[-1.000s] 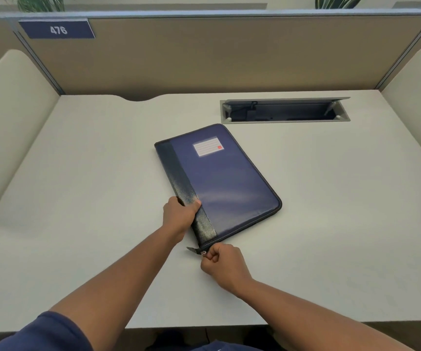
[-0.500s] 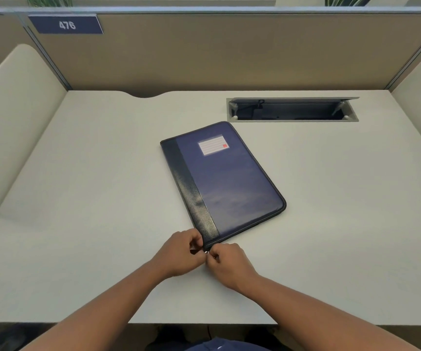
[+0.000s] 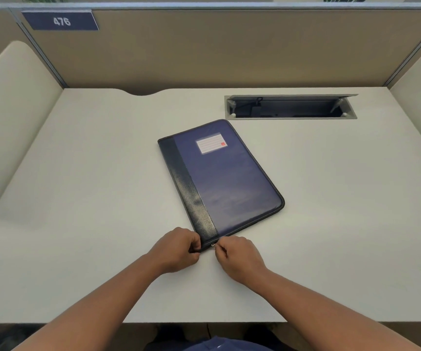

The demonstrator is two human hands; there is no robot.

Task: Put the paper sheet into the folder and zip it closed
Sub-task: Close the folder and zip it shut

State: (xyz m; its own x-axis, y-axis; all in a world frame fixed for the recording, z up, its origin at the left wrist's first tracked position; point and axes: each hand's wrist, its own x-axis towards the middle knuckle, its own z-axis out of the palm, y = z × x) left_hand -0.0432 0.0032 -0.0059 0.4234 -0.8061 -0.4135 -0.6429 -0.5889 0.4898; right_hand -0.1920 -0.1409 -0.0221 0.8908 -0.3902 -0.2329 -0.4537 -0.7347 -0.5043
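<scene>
A dark blue zip folder [image 3: 226, 178] with a black spine strip and a white label lies flat on the white desk [image 3: 90, 198], turned at an angle. My left hand [image 3: 176, 249] grips the folder's near corner at the spine end. My right hand [image 3: 240, 257] pinches the small metal zipper pull [image 3: 213, 245] at that same corner. The two hands sit a thumb's width apart. No paper sheet shows anywhere; the folder's inside is hidden.
An open cable tray [image 3: 290, 107] is sunk into the desk at the back right. A tan partition with a sign reading 476 [image 3: 61, 21] closes the back. Cream side panels stand left and right. The desk's front edge runs under my forearms.
My left hand left the spine edge and came down to the folder's near corner beside my right hand. The right hand stays at the zipper pull. The folder has hardly shifted.
</scene>
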